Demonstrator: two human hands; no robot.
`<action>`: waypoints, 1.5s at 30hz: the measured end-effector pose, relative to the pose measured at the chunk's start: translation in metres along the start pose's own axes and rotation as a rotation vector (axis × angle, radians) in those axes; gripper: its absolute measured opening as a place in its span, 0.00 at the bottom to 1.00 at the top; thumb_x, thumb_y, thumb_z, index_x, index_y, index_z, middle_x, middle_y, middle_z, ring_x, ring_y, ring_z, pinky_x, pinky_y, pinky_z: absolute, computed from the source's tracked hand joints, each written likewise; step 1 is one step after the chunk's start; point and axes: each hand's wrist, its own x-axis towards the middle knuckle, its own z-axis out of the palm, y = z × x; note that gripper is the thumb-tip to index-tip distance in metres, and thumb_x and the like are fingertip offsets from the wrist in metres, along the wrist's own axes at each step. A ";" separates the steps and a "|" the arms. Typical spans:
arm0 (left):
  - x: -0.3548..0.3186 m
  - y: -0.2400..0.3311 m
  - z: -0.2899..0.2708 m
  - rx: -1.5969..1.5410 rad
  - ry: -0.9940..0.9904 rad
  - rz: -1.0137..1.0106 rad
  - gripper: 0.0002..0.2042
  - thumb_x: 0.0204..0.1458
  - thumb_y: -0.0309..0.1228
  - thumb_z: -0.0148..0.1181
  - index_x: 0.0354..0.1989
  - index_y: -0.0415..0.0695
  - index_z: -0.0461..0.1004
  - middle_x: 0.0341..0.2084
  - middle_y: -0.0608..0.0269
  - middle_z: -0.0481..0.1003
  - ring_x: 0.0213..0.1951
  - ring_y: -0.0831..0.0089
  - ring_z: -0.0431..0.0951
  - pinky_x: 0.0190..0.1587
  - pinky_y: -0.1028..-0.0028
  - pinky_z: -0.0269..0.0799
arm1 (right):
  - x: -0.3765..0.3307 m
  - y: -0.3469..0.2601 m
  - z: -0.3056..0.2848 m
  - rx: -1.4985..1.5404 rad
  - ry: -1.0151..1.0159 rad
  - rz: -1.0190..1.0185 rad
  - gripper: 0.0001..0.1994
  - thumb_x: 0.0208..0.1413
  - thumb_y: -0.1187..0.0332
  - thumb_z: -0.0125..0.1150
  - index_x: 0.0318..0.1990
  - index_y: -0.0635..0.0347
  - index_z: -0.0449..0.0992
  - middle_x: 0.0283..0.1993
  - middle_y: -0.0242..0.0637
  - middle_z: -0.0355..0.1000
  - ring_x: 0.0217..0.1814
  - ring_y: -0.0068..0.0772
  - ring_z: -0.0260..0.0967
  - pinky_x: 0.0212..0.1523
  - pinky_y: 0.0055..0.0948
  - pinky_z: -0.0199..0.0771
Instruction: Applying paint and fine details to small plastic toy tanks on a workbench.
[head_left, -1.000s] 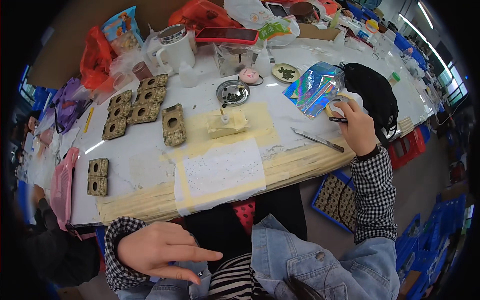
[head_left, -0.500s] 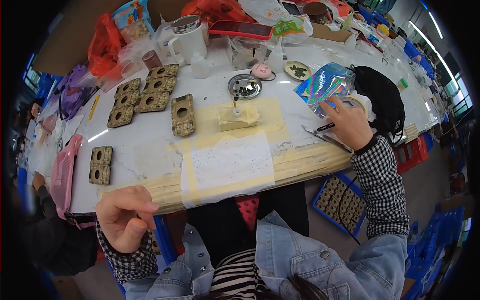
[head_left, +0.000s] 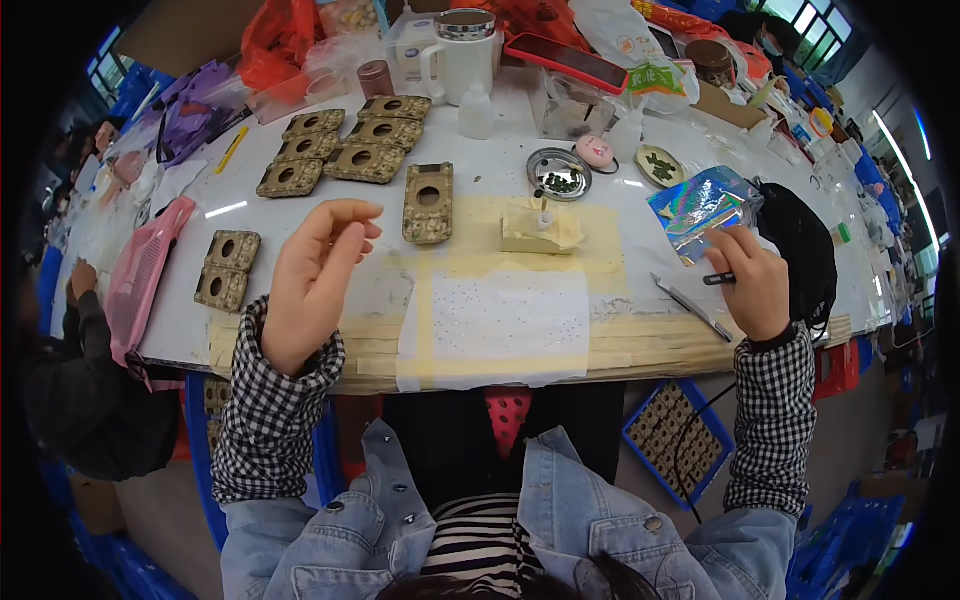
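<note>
My left hand (head_left: 318, 275) hovers over the left part of the table, fingers loosely bent and thumb apart, holding nothing. Just beyond it lies a single camouflage-patterned case (head_left: 428, 228) with a round hole. At the right, my right hand (head_left: 752, 280) grips a slim black tool (head_left: 718, 279), mostly hidden by the fingers. A craft knife (head_left: 692, 305) lies beside that hand, and a shiny holographic pouch (head_left: 690, 215) is just beyond it. In the middle, a small tape-covered block (head_left: 540, 232) stands behind a white sheet (head_left: 510, 315) dotted with tiny specks.
More camouflage cases (head_left: 365, 161) lie at the back left, with two (head_left: 227, 270) nearer the left edge. A round metal dish (head_left: 558, 175) holds small dark pieces. A white mug (head_left: 465, 65) and red phone (head_left: 567, 62) stand behind. A black bag (head_left: 800, 245) sits far right.
My left hand has risen and moved forward over the table, its fingers less curled. My right hand still holds the black tool, drawn back slightly from the pouch. The whole view has shifted.
</note>
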 end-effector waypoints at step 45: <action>0.088 -0.021 0.041 0.940 -0.257 0.039 0.26 0.42 0.42 0.65 0.43 0.43 0.58 0.24 0.52 0.75 0.29 0.55 0.77 0.30 0.62 0.71 | 0.092 -0.029 0.074 0.942 0.557 0.397 0.13 0.64 0.64 0.47 0.38 0.65 0.72 0.31 0.32 0.70 0.25 0.13 0.59 0.28 0.13 0.60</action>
